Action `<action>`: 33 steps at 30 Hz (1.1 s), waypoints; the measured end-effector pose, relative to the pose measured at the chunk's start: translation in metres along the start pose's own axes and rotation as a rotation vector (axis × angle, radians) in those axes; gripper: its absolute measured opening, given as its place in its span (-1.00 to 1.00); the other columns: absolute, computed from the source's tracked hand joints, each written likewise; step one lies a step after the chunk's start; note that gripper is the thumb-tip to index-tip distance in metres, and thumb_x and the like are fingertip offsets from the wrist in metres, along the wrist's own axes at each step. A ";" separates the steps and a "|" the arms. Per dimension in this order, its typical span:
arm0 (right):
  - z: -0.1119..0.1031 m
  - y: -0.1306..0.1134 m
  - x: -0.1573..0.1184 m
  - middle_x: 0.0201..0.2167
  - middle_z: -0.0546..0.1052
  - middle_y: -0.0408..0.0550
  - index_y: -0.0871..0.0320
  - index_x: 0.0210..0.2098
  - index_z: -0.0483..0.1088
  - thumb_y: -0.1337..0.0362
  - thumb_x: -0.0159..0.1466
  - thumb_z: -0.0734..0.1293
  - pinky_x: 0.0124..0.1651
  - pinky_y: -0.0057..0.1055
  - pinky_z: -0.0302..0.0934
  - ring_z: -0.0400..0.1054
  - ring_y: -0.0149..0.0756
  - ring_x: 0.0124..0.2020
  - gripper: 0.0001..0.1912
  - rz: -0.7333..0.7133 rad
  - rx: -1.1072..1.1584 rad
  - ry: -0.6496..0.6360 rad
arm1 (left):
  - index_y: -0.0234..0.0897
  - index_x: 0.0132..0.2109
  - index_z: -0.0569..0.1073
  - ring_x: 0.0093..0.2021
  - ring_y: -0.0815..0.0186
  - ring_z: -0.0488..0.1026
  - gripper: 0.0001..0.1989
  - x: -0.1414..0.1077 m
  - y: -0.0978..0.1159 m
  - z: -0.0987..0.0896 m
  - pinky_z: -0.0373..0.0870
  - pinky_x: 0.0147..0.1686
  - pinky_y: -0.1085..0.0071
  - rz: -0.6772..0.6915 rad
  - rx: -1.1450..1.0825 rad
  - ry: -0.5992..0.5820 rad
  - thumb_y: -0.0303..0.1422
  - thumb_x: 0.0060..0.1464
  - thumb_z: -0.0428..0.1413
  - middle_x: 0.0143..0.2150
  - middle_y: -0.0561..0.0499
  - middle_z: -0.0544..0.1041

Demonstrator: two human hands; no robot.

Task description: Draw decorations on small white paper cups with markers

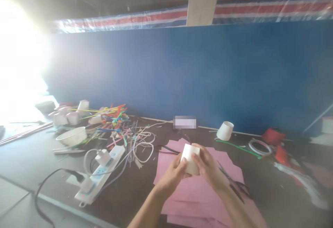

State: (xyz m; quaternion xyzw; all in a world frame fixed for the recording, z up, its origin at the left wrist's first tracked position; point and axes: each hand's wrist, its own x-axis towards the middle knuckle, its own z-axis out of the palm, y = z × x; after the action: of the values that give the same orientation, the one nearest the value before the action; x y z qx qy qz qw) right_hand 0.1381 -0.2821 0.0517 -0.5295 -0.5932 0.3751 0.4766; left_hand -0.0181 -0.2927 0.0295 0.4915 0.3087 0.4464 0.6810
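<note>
In the head view, a white paper-like piece (190,151) was pinched between the fingers of the left hand (173,172) and right hand (207,168), above pink sheets (179,205) on the table (135,190). Scissors (236,193) were located near the right hand.

I see the left hand (170,173) and right hand (209,167) holding a white piece (191,153), probably card, over pink sheets (179,205).
</note>
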 end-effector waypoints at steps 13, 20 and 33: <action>0.018 0.059 0.042 0.03 0.51 0.13 0.16 0.00 0.44 -0.14 0.25 0.09 0.09 -0.09 0.28 0.38 0.00 0.07 -0.39 0.031 -0.167 0.130 | -0.27 0.08 0.34 -0.21 0.26 0.43 -0.48 0.057 -0.029 -0.022 0.39 -0.30 0.37 -0.019 -0.159 -0.067 -0.13 0.02 0.18 -0.10 -0.12 0.44; 0.019 0.090 0.045 -0.15 0.58 0.17 0.19 -0.09 0.46 -0.10 0.19 0.19 -0.26 -0.23 0.39 0.49 -0.04 -0.21 -0.45 0.015 -0.181 0.306 | -0.48 -0.05 0.40 -0.32 0.18 0.50 -0.43 0.070 -0.050 -0.044 0.37 -0.41 0.35 -0.180 -0.704 0.120 -0.01 0.04 0.08 -0.26 -0.21 0.52; 0.002 0.074 0.045 -0.25 0.58 0.11 0.08 -0.13 0.44 -0.06 0.13 0.19 -0.34 -0.18 0.31 0.49 0.01 -0.28 -0.53 0.017 -0.354 0.408 | -0.40 -0.05 0.35 -0.47 0.20 0.48 -0.33 0.072 -0.047 -0.055 0.29 -0.55 0.38 -0.155 -0.878 0.117 0.16 0.00 -0.01 -0.39 -0.14 0.50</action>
State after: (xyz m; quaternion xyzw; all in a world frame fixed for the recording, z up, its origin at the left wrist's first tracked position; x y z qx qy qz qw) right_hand 0.1566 -0.2260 -0.0121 -0.6742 -0.5367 0.1553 0.4829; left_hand -0.0215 -0.2107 -0.0318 0.1051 0.1639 0.5096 0.8381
